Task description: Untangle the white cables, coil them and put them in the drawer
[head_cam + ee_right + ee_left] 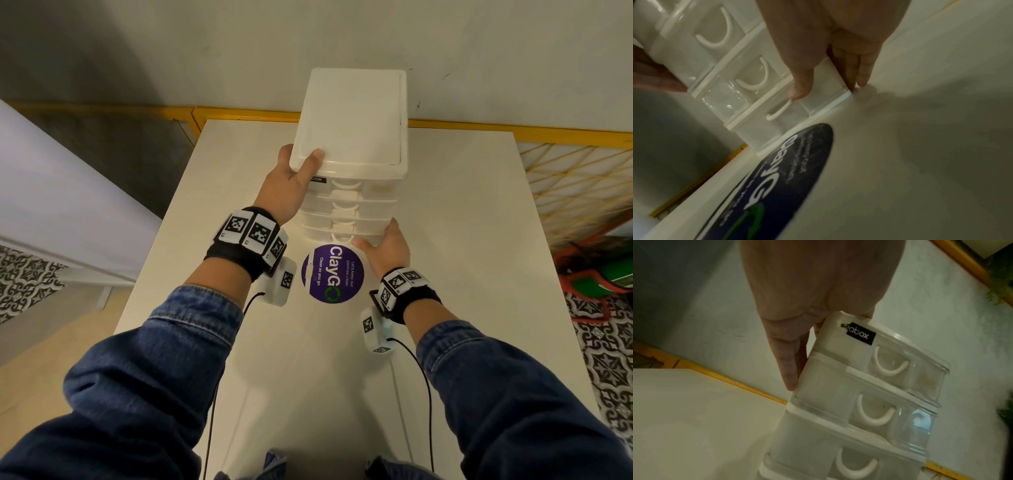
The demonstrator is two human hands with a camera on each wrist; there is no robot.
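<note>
Plain pale wall with a yellow rail along the bottom, and a white bench pushed up against it, with a round purple ClayGo sticker in the middle. The white stacked drawer unit stands toward the bench's far edge, all drawers pushed in, and no white cables show anywhere. Left hand grips the unit's top left corner, thumb over the lid, while the right hand has its fingers laid straight along the bottom right corner, thumb on the lowest drawer's front.
</note>
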